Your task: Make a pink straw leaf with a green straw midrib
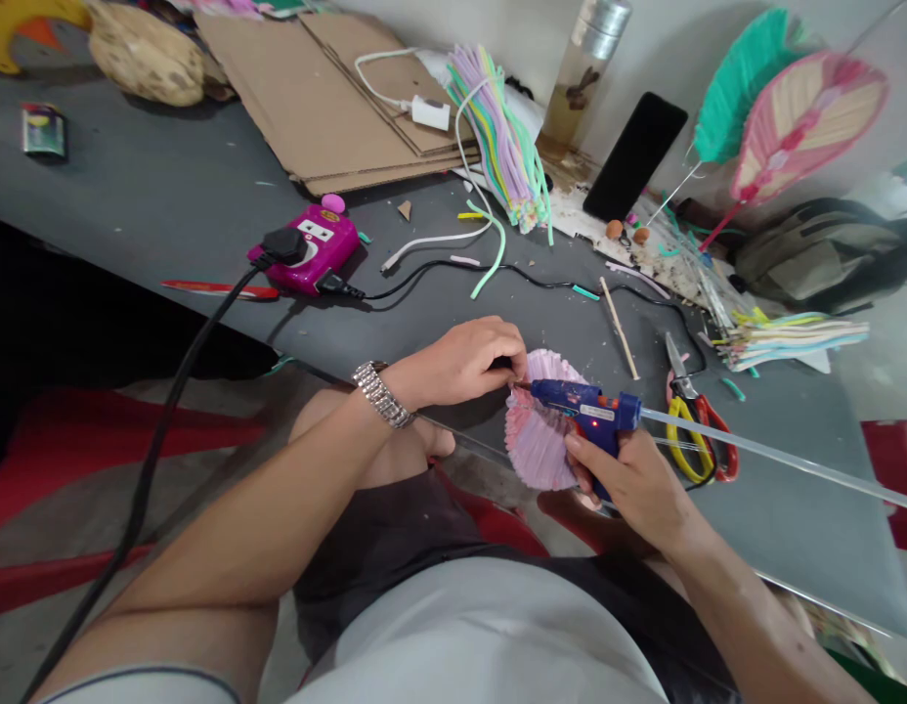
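Observation:
My right hand point(629, 479) is wrapped round the grip of a blue hot glue gun point(585, 406), whose small red light is lit. A long clear glue stick point(776, 448) runs out of its back. The nozzle points left, at the upper left edge of a pink and lilac leaf point(538, 445) that looks made of pipe cleaners. At that same edge the fingers of my left hand point(483, 362) are pinched together, close to the nozzle tip. The glue gun and my right hand cover part of the leaf, and the exact contact at the nozzle is too small to tell.
Red-and-yellow-handled pliers point(692, 420) lie right of the glue gun, near a thin stick point(619, 328). A purple power adapter point(325, 249) with cords sits left. Behind are cardboard point(343, 98), bundled pipe cleaners point(501, 147), a bottle point(582, 78), a phone point(636, 156) and finished-looking leaves point(805, 127).

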`<state>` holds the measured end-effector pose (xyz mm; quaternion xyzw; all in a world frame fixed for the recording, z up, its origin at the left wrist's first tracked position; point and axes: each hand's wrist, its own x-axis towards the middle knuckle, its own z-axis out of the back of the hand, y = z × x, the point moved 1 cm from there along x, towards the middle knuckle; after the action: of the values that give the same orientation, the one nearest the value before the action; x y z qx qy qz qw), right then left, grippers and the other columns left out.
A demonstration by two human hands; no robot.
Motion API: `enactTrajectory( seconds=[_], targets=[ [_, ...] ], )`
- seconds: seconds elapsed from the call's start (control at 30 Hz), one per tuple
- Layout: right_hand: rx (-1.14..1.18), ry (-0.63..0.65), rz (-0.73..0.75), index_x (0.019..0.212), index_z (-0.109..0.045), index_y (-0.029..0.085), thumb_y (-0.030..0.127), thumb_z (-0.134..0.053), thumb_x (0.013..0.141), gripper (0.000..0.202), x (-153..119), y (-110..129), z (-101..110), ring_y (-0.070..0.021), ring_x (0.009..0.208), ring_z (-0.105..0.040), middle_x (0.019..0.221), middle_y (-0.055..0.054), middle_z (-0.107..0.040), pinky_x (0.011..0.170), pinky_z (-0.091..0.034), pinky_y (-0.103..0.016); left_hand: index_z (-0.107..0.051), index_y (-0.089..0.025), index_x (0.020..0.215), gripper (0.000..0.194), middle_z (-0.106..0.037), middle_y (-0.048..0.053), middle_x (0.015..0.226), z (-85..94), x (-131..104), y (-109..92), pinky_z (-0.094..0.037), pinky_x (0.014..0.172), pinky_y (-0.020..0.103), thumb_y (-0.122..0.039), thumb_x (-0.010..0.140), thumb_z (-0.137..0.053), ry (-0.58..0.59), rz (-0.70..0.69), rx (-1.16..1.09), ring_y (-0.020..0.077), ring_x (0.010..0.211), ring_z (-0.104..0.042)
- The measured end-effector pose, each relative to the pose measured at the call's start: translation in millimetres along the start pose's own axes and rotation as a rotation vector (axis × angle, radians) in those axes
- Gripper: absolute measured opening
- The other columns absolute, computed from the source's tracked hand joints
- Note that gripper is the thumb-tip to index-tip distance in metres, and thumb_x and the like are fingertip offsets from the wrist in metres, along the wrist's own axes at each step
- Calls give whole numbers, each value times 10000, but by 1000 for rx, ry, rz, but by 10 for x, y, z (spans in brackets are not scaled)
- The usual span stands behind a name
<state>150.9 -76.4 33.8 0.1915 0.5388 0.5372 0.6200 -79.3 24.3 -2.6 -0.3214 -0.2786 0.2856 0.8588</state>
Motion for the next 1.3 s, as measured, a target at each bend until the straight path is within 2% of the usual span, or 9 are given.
enactTrajectory(
  seconds=[0.33, 0.93, 1.3],
  targets=[
    [3, -5, -33, 674, -514, 214, 531, -659, 859, 395, 13, -23, -3, -108, 435, -463, 521, 24, -513, 439, -396, -254, -658, -202, 819, 158, -722, 39, 918, 12, 3, -8, -457, 859, 315, -99, 901, -571, 2, 1, -4, 182, 904, -625],
    [-12, -19, 4, 683, -503, 214, 534, -648, 860, 394, 25, -41, -2, -102, 426, -451, 508, 34, -504, 427, -392, -243, -654, -196, 824, 152, -718, 41, 924, 2, 2, 6, -461, 866, 316, -94, 897, -568, -3, -1, -6, 182, 915, -623],
    [-72, -17, 0, 629, -542, 204, 543, -638, 883, 435, 31, -100, 16, -122, 445, -486, 507, -2, -537, 460, -401, -267, -655, -197, 818, 155, -722, 38, 932, -3, 4, 5, -463, 864, 316, -87, 895, -577, 0, 4, -19, 181, 918, -623]
  ],
)
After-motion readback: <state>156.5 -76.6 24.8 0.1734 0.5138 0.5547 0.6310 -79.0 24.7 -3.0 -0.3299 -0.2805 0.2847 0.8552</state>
